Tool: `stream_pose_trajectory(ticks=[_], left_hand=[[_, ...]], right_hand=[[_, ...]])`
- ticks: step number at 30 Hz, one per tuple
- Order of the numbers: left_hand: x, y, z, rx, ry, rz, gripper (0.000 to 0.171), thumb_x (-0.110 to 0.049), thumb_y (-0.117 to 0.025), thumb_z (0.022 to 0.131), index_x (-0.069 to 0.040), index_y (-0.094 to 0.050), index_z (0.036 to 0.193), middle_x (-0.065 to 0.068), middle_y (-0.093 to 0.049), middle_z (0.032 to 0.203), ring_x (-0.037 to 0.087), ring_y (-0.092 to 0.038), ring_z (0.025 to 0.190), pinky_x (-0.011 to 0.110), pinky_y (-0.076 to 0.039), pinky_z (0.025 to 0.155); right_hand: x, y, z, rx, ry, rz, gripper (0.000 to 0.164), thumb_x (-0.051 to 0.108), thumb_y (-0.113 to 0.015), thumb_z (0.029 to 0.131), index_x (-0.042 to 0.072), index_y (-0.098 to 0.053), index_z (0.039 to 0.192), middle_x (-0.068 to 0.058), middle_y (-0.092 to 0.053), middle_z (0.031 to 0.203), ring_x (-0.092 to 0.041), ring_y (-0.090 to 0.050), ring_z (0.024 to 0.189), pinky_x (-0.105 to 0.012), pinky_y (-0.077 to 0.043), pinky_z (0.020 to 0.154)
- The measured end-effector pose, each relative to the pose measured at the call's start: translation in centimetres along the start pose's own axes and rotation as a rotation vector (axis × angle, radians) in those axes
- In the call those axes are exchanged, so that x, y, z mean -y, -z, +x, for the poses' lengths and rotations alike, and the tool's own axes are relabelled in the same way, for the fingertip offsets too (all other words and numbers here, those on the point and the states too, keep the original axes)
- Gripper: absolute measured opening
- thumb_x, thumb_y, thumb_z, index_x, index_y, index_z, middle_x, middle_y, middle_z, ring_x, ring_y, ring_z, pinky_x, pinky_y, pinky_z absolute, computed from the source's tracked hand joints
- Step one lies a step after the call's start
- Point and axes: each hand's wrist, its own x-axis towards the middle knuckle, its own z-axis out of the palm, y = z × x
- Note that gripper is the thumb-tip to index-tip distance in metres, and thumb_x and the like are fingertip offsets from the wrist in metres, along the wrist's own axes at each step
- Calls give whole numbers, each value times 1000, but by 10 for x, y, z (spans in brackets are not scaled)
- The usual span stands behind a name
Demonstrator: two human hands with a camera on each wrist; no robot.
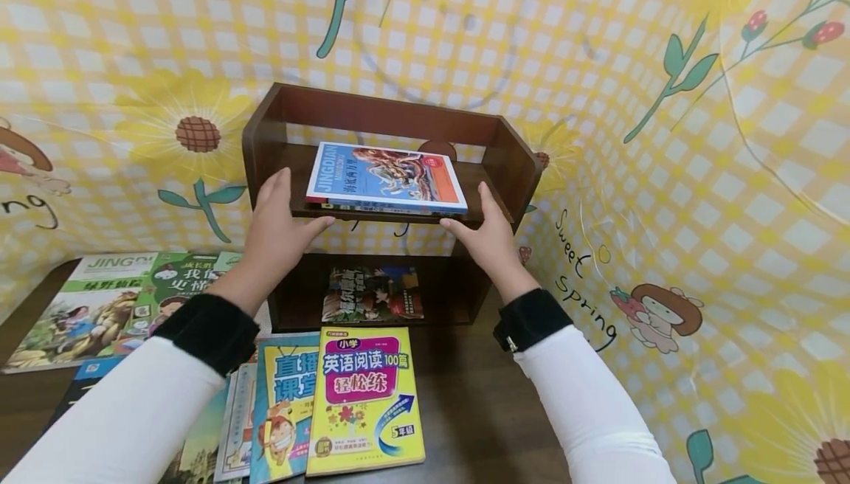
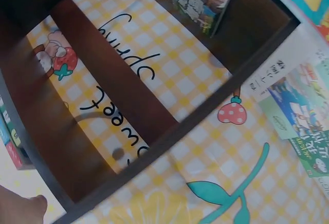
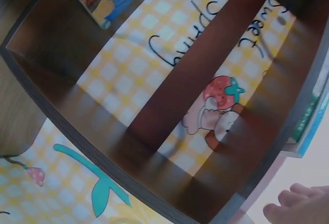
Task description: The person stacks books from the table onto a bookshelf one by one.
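Note:
A brown wooden bookshelf (image 1: 392, 111) stands against the patterned cloth. On its upper board lies a small flat stack of books, topped by a blue-covered book (image 1: 388, 174). My left hand (image 1: 268, 226) is at the front left of that stack, fingers pointing up and thumb reaching inward. Mirroring it at the front right, my right hand (image 1: 490, 240) has its fingers extended and thumb inward. Nothing shows gripped in either. The wrist views catch only part of each hand, the left hand (image 2: 20, 206) and the right hand (image 3: 298, 206), beside the shelf's edge.
A dark-covered book (image 1: 372, 294) lies in the lower compartment. In front of the shelf are a yellow book (image 1: 365, 403) and a blue book (image 1: 285, 403) partly under it. Green-covered books (image 1: 175, 281) lie at the left. Patterned cloth (image 1: 697, 196) rises behind and at right.

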Motion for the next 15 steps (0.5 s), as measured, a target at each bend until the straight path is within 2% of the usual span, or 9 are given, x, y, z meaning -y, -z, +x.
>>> stream_pose_trajectory(ticks=[5,9,12,15], left_hand=[[20,11,-29,-34,-71,4,94,-31,-68,91,-2,-5,154,22,-7,159,42,-10,145,63,-23,109],[35,15,-54,-87,-143,2,92,-27,-72,88,-1,-12,154,24,-14,158,43,-15,143,63,-24,108],[46,14,-74,-109,-201,10,92,-23,-76,85,1,-19,152,29,-24,153,47,-23,139,65,-28,105],[56,11,-94,-92,-187,18,93,-23,-77,83,1,-20,152,31,-26,151,49,-26,137,67,-31,101]], right_hand=[[-6,-1,-27,-91,101,9,92,40,-69,88,15,-12,156,-2,-15,161,-21,-16,147,-45,-23,117],[-15,-9,-54,-146,165,22,89,38,-69,89,11,-16,155,-6,-18,160,-23,-19,146,-45,-23,116],[-27,-20,-80,-157,158,45,88,37,-69,89,12,-17,155,-5,-19,160,-24,-21,145,-46,-26,115],[-41,-34,-103,-146,121,65,87,36,-69,89,13,-17,155,-4,-19,160,-24,-22,145,-47,-27,114]])
